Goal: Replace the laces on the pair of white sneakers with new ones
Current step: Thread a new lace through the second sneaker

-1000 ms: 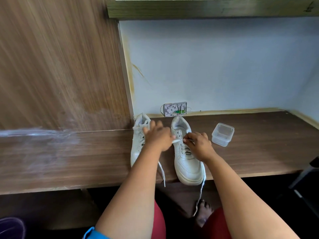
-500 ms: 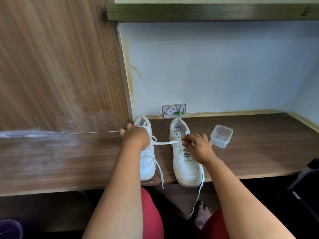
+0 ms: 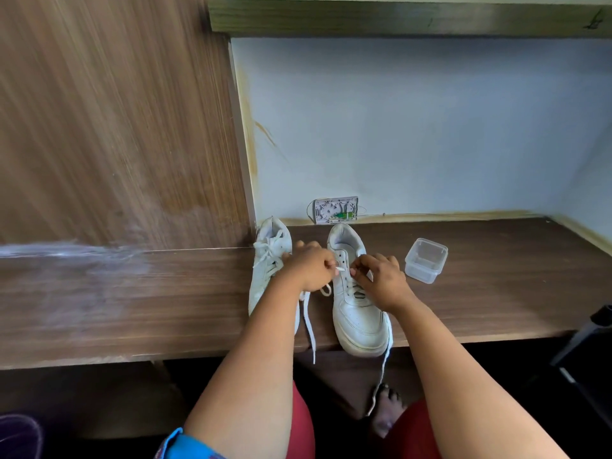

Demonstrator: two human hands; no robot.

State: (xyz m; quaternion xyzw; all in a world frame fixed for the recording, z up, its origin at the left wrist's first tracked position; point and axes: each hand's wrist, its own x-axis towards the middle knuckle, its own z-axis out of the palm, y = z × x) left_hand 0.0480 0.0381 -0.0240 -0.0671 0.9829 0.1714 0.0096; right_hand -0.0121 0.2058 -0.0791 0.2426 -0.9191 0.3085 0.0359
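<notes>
1. Two white sneakers stand side by side on a brown wooden desk, toes toward the near edge, heels toward the far wall.
2. The right sneaker is only partly laced, with empty eyelets showing near its opening. Its toe reaches the desk's near edge.
3. A white lace runs across the upper eyelets of this sneaker. A free length trails down between the shoes and hangs off the near edge, and another strand drops from the shoe's right side toward the floor.
4. The left hand has its fingers curled, pinching the lace tip just left of the eyelets.
5. The right hand rests over the right sneaker, fingers curled and pinching the lace at the eyelets, close to the left hand.
6. The left sneaker is fully laced, partly hidden behind the left forearm.
7. A small clear plastic container sits open on the desk, just right of the right hand.
8. A small white device leans against the pale blue far wall, behind the shoes.
9. A tall wooden panel fills the far left.
</notes>
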